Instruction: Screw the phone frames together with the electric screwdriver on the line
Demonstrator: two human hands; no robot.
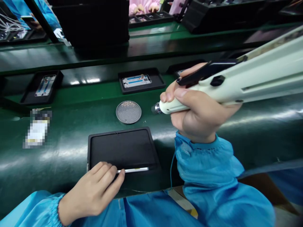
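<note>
My right hand (199,110) is wrapped round a pale green electric screwdriver (258,75) with a black lever. Its metal tip (156,108) points left, above the green work surface. Down at the front, my left hand (94,189) grips a thin white phone frame (136,170), seen edge-on at the near side of a black tray (120,148). My fingers hide the frame's left end. Beyond that tray lies a round, dimpled metal screw dish (128,112) with small screws near its far rim.
Farther back, a black tray (158,82) holds an open phone frame (136,81); another tray (28,94) stands left with a similar frame (45,85). A blurred-out card (38,130) lies at left. Across the bench are a co-worker's hands (144,8) and dark boxes (92,25).
</note>
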